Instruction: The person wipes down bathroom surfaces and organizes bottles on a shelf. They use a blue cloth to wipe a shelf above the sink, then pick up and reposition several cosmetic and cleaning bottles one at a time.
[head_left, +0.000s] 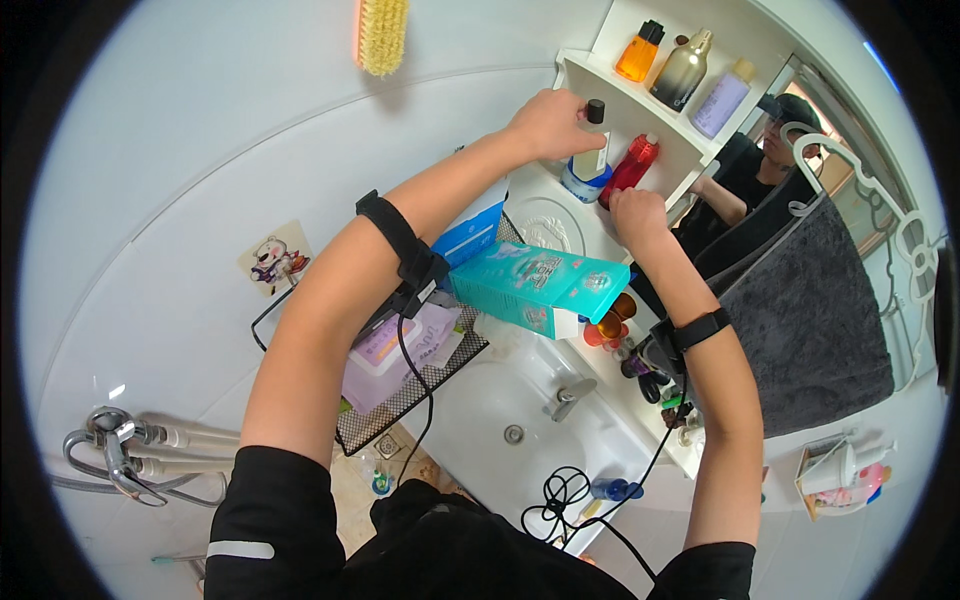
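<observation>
My left hand (556, 126) is at the lower shelf compartment, its thumb and fingers around a pale clear bottle with a black cap (592, 159). Directly below that bottle is a blue-and-white jar (582, 186); whether the two touch cannot be told. My right hand (639, 217) grips the lower end of a red bottle (634, 163), which leans to the right beside the jar. The fingers hide the red bottle's base. Under both forearms, a turquoise printed carton (536, 281) with an open end flap lies above the washbasin (480, 405).
An orange bottle (639, 56), a gold-black bottle (681, 75) and a lilac bottle (721, 101) stand on the upper shelf. A black mesh rack (405, 405) holds a purple wipes pack (386, 360). A grey towel (806, 322) hangs right. Black cables (559, 502) trail over the basin.
</observation>
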